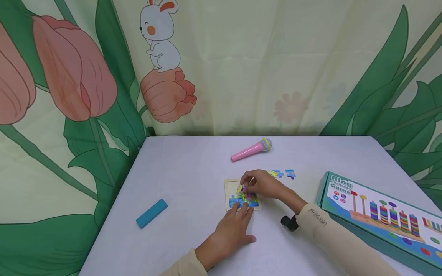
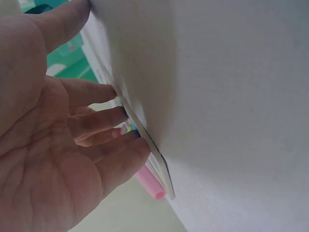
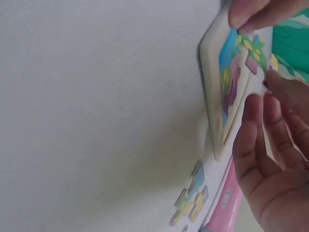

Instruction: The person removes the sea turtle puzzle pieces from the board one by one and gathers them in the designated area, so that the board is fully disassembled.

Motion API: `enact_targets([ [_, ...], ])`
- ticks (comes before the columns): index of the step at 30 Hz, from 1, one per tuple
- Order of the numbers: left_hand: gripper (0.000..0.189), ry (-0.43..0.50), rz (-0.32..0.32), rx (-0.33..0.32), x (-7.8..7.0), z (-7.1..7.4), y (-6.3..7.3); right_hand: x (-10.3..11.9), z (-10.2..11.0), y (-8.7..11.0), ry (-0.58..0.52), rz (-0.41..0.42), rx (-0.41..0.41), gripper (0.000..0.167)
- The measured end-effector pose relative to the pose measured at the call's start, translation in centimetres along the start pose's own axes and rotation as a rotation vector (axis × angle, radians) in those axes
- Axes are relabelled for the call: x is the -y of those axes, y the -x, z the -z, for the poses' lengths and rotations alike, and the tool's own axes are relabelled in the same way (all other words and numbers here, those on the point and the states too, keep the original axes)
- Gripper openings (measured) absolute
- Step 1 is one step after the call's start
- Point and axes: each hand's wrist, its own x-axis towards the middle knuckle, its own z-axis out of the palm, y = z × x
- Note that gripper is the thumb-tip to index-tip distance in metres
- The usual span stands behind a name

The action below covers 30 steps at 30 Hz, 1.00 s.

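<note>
A small wooden puzzle board (image 1: 232,184) with a pale frame lies on the table, partly filled with colourful pieces. My left hand (image 1: 232,229) rests at its near edge, fingers extended; in the left wrist view the fingertips (image 2: 140,145) touch the frame. Over the board's upper part, my right hand (image 1: 264,184) pinches a puzzle piece (image 3: 255,50), green with yellow dots and some purple, between thumb and finger. The fingers partly cover the board in the head view. Behind the right hand lie several loose puzzle pieces (image 1: 290,173), blue and yellow.
A pink toy microphone (image 1: 248,150) lies beyond the board. To the left is a blue block (image 1: 152,213). On the right stands a large green game box (image 1: 383,214), close to the right forearm. A small black object (image 1: 289,223) sits at the right wrist.
</note>
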Motion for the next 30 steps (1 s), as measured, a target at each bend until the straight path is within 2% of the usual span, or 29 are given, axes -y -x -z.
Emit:
enact_targets([
  [3,0.081,0.023,0.005,0.013,0.0,0.0,0.0,-0.1,0.8,0.3,-0.059,0.021,0.002,0.011],
  [6,0.081,0.050,0.014,0.035,-0.1,0.0,-0.1,-0.3,2.1,0.7,-0.093,-0.022,-0.019,0.014],
  [11,0.083,0.067,0.031,0.057,-0.1,0.1,-0.2,-1.3,5.1,1.6,-0.072,-0.204,-0.049,0.018],
  [17,0.083,0.077,0.028,0.063,-0.1,0.3,-0.2,-3.2,7.8,3.1,-0.028,-0.413,-0.037,0.018],
  [22,0.083,0.079,0.021,0.060,-0.2,0.2,-0.1,-4.2,8.2,3.5,-0.015,-0.528,-0.034,0.015],
  [30,0.083,0.085,0.037,0.043,-0.3,0.0,-0.2,-4.7,7.6,3.3,0.022,-0.560,-0.038,0.011],
])
